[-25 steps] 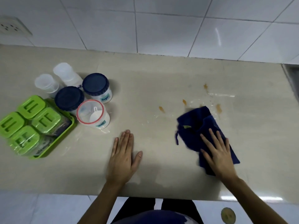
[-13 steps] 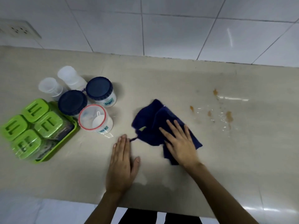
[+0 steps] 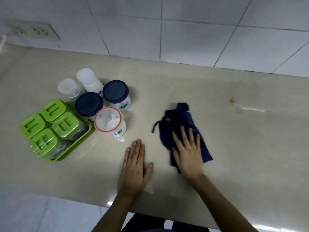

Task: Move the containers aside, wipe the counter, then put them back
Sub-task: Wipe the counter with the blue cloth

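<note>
A dark blue cloth [image 3: 182,118] lies crumpled on the beige counter [image 3: 234,148], right of centre. My right hand [image 3: 187,153] presses flat on its near half, fingers spread. My left hand [image 3: 135,166] rests flat on the bare counter just left of the cloth, holding nothing. The containers stand grouped at the left: two blue-lidded jars [image 3: 115,92] [image 3: 89,104], a red-rimmed clear jar [image 3: 107,121] with a white scoop inside, and two clear plastic jars [image 3: 68,87] [image 3: 87,77]. An orange stain [image 3: 232,100] sits to the right of the cloth.
A green tray [image 3: 75,148] with several green-lidded boxes [image 3: 51,108] sits at the far left, touching the jars. A wet streak [image 3: 250,109] shines near the stain. A white tiled wall with a socket strip [image 3: 36,31] backs the counter. The counter's front edge is close to me.
My right hand swept the cloth left toward my left hand, then back a little to the right. Several orange spots in the middle are gone. My left hand stayed put.
</note>
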`<state>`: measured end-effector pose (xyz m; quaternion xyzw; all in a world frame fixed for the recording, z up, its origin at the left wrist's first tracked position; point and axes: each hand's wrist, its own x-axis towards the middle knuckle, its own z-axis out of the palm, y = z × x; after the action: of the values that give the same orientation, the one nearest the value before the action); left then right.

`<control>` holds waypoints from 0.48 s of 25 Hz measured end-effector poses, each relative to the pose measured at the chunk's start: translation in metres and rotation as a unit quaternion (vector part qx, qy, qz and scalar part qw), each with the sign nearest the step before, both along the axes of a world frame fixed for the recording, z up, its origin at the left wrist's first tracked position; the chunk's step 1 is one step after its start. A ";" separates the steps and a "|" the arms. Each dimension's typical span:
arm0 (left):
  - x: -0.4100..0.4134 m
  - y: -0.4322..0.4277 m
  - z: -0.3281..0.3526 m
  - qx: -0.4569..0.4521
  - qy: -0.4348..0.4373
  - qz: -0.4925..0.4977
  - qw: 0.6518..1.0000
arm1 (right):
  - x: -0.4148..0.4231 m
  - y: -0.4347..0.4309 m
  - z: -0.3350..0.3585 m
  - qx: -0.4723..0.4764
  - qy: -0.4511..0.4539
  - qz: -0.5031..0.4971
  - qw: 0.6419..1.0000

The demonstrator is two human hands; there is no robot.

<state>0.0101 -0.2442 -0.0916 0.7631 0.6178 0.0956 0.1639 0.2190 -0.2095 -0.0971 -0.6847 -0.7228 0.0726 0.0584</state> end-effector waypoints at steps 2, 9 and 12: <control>0.002 -0.002 0.000 -0.002 -0.001 0.019 1.000 | -0.037 0.004 0.000 0.002 -0.005 0.093 0.996; 0.031 0.002 0.012 0.027 -0.026 -0.029 0.999 | 0.117 0.004 -0.004 0.016 0.044 -0.055 0.997; 0.074 0.008 0.009 0.019 -0.016 -0.070 0.997 | 0.223 -0.032 0.002 -0.012 0.040 -0.192 0.981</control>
<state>0.0844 -0.2361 -0.0827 0.8056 0.5584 0.1079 0.1657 0.4420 -0.2410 -0.0950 -0.8078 -0.5741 0.0961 0.0925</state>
